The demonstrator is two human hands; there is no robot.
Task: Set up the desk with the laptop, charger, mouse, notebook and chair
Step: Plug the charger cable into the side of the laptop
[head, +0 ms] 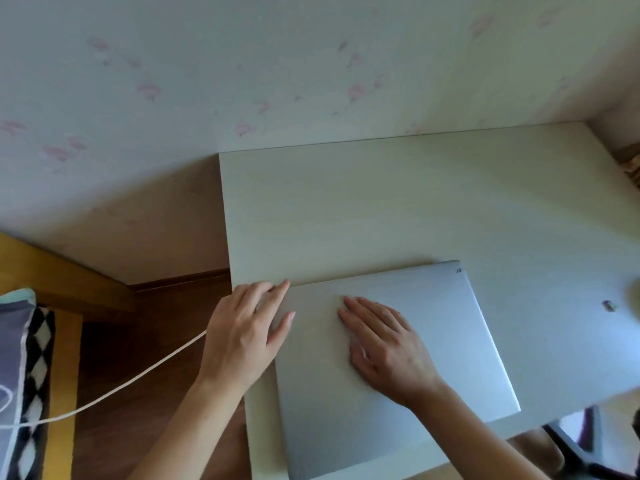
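A closed silver laptop (446, 341) lies on the white desk (381, 209), near its front left corner. My right hand (384, 348) rests flat on the lid, fingers together. My left hand (242, 334) is at the laptop's left edge, fingers curled against its back left corner. A white charger cable (114, 393) runs from under my left hand down to the left, over the floor; its plug end is hidden by the hand. A dark chair base (581, 448) shows under the desk at the lower right.
A wall with pale pink flower wallpaper stands behind the desk. Brown wooden floor (149, 341) lies left of the desk. A patterned pillow (24, 375) sits on a yellow wooden frame at the far left. A small dark object (608, 305) lies on the desk's right side.
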